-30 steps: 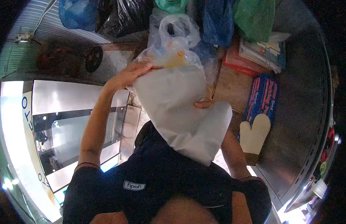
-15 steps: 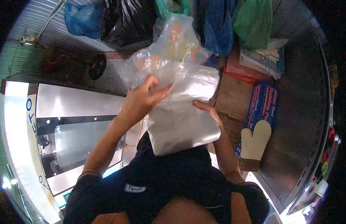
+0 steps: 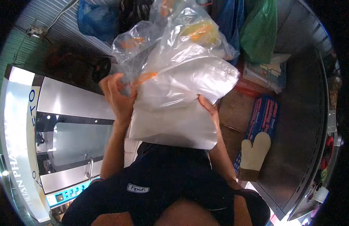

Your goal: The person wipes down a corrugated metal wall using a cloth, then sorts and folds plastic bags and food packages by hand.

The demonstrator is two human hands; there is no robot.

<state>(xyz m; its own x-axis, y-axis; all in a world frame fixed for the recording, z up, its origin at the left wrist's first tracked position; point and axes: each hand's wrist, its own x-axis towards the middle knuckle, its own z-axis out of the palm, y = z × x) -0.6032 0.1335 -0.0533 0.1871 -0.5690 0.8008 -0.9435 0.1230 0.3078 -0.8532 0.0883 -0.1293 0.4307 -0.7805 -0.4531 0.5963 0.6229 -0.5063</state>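
Observation:
A stack of clear flat plastic bags [image 3: 174, 120] lies across the front of my body, its upper part folded over. Around its top end is a crinkled, see-through plastic bag [image 3: 170, 45] with orange print. My right hand [image 3: 211, 111] grips the stack at its right side, thumb on top and the other fingers hidden beneath. At the left edge, my left hand [image 3: 120, 96] has its fingers curled around the film of the printed bag, with the thumb against the stack's side.
A steel machine with a glass window [image 3: 80, 143] stands on the left. To the right are an oven mitt [image 3: 255, 154], a blue baking-paper box [image 3: 264, 115] and a dark metal panel [image 3: 298, 124]. Blue [image 3: 97, 20] and green [image 3: 259, 32] bags hang at the back.
My left hand has moved from on top of the stack to its left edge. The printed bag has spread wider, and the folded part of the stack has shifted up and right.

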